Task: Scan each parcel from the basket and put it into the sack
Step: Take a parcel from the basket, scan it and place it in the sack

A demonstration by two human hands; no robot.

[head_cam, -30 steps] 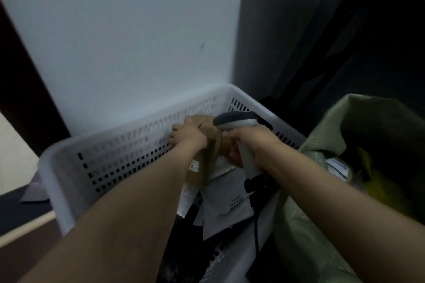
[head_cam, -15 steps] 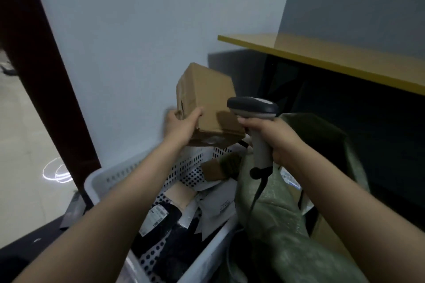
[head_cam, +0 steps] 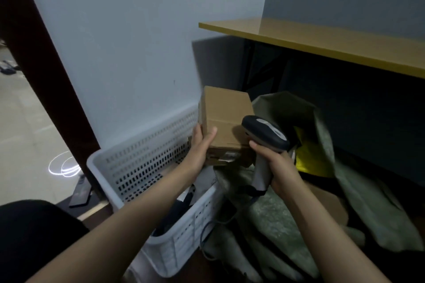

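Above the far corner of the white basket (head_cam: 147, 163), our left grip (head_cam: 199, 145) holds a brown cardboard parcel (head_cam: 226, 115), thumb across its near face, fingers curled round its left edge. Just beside it, our right grip (head_cam: 279, 167) is wrapped round the handle of a grey scanner (head_cam: 264, 132), whose head sits close to the parcel's lower right. Right of the basket lies the green sack (head_cam: 276, 216), mouth open, a yellow item (head_cam: 308, 154) inside. More parcels (head_cam: 184, 195) lie in the basket.

Head-worn camera looks forward-down, close over basket (head_cam: 147, 163).
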